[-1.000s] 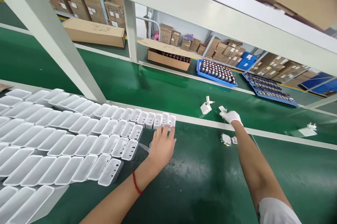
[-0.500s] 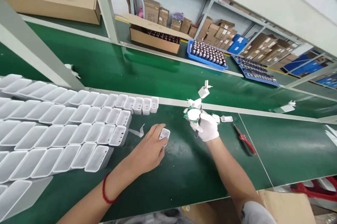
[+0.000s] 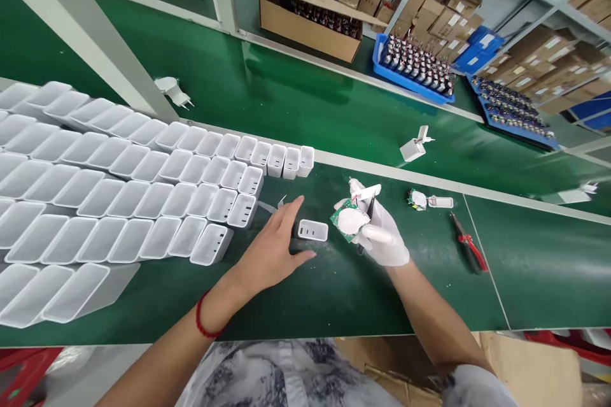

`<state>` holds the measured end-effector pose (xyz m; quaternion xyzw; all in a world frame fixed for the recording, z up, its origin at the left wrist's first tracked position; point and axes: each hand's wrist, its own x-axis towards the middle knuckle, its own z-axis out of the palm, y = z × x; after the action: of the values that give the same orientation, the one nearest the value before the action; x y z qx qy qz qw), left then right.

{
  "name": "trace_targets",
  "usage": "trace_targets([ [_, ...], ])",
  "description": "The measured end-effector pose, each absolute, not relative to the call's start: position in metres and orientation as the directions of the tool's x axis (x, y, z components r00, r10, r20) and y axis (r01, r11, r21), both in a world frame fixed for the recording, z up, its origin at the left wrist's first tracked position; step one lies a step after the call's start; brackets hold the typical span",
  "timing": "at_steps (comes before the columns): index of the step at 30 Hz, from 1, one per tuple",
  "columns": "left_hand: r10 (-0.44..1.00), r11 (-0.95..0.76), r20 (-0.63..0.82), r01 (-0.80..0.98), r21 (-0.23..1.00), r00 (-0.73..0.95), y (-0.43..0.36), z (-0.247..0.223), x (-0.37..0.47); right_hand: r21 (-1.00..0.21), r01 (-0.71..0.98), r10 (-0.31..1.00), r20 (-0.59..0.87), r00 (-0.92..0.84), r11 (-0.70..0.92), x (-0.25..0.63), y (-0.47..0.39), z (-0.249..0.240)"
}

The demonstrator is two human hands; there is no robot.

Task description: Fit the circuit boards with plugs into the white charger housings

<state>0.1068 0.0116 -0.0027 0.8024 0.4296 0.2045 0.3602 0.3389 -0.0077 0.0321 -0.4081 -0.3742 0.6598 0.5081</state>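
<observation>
My bare left hand (image 3: 270, 257) is open, thumb and fingers spread beside a small white plastic housing (image 3: 313, 230) with slots in its floor. The housing stands on the green table, apart from the fingertips. My right hand (image 3: 389, 238), in a white glove, is closed around a green circuit board (image 3: 352, 219) with a white round patch on it. A white plastic cover (image 3: 370, 192) on thin wires sticks up from that same grip. A dark, slim tool, its kind unclear, also shows between the gloved fingers.
Rows of open white housings (image 3: 155, 168) fill the left side. To the right lie another board assembly (image 3: 419, 199) with a white cover (image 3: 440, 202) and red-handled pliers (image 3: 470, 248). Behind the ledge sit a white charger (image 3: 414, 147), a blue tray (image 3: 410, 69) and a cardboard box (image 3: 310, 25).
My left hand has let go of the white housing, which now stands on the table, and its fingers have spread. My right hand still holds the board, now turned. The view has shifted.
</observation>
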Motion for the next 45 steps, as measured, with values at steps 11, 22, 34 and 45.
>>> trace_targets([
  [11,0.929,-0.367,0.178,0.763,0.532,0.323,-0.004,-0.011,0.150,-0.956,-0.240,0.985,-0.157,-0.078,-0.171,0.320,-0.013,0.025],
  [22,0.731,-0.426,0.065,0.380,0.821,0.679,0.026,-0.013,0.121,-0.982,-0.162,0.990,-0.083,-0.111,-0.100,0.334,-0.018,0.021],
  [34,0.807,-0.376,0.124,0.341,0.861,0.577,0.025,-0.034,0.120,-0.993,-0.092,0.994,-0.071,-0.078,-0.078,0.319,-0.025,0.004],
  [45,0.801,-0.410,0.173,0.316,0.856,0.573,0.024,-0.023,0.120,-0.997,0.047,0.987,0.050,-0.151,0.058,0.318,-0.025,0.010],
])
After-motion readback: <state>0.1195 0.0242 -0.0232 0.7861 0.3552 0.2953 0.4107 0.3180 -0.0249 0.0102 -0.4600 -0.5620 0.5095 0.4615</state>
